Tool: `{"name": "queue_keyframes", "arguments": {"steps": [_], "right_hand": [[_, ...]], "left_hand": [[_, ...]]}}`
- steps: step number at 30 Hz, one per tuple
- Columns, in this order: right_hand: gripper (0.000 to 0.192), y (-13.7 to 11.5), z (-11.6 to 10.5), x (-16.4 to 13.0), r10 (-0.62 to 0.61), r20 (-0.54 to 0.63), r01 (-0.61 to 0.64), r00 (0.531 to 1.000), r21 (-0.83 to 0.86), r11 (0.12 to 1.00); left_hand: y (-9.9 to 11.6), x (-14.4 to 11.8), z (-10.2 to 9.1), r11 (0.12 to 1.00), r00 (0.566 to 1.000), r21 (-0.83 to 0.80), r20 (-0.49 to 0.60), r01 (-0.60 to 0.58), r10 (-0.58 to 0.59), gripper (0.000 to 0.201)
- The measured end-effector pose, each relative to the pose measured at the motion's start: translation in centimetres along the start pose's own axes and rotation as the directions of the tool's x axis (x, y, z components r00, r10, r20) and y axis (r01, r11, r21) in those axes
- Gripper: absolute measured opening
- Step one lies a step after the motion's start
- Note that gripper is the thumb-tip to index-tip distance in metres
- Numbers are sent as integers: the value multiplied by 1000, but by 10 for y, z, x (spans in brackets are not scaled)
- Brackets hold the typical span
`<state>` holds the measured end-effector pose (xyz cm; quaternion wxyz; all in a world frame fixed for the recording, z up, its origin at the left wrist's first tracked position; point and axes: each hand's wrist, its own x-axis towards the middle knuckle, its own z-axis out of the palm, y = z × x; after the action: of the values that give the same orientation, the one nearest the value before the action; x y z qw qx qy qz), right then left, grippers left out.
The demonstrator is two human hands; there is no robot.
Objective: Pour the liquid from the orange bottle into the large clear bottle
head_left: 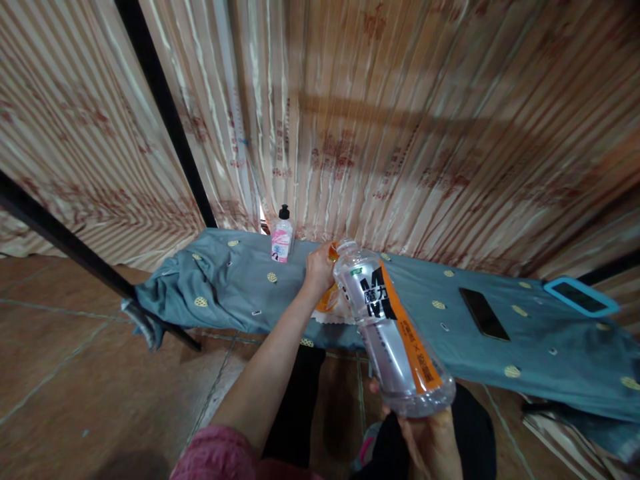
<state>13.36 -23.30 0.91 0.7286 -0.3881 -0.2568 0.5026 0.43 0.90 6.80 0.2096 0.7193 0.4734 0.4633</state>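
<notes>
My right hand (430,433) grips a large clear plastic drink bottle (395,327) near its base. The bottle has a silver, black and orange label and leans with its neck up and to the left. Beside the bottle's mouth, my left hand (320,270) is closed around something orange and see-through (333,251); its fingers hide most of it, so I cannot tell its kind. Below that hand, more orange (327,301) shows over a white scalloped-edge sheet (337,315), partly behind the bottle.
A bench draped in grey-green cloth (235,287) runs across the view. On it stand a black-capped bottle with a pink label (282,237), a dark phone (484,313) and a blue-framed device (580,297). Dark poles (165,113) rise at left before a striped curtain (350,133).
</notes>
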Motion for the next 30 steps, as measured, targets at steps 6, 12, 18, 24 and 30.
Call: {"name": "queue_keyframes", "arguments": {"steps": [6, 12, 18, 24, 30], "right_hand": [[45, 1, -3, -1, 8, -11, -8, 1000, -2, 1000], [41, 3, -8, -2, 11, -5, -11, 1000, -20, 1000], [45, 1, -5, 0, -17, 15, 17, 1000, -35, 999], [51, 1, -4, -1, 28, -16, -28, 999, -1, 1000], [46, 4, -9, -1, 32, -6, -32, 999, -1, 999]], "left_hand": [[-1, -1, 0, 1000, 1000, -13, -6, 3, -3, 21], [0, -1, -1, 1000, 1000, -7, -6, -4, 4, 21], [2, -2, -2, 1000, 1000, -21, -6, -1, 1, 21], [1, -1, -1, 1000, 1000, -9, -10, 16, -16, 20], [2, -2, -2, 1000, 1000, -12, -10, 9, -9, 20]]}}
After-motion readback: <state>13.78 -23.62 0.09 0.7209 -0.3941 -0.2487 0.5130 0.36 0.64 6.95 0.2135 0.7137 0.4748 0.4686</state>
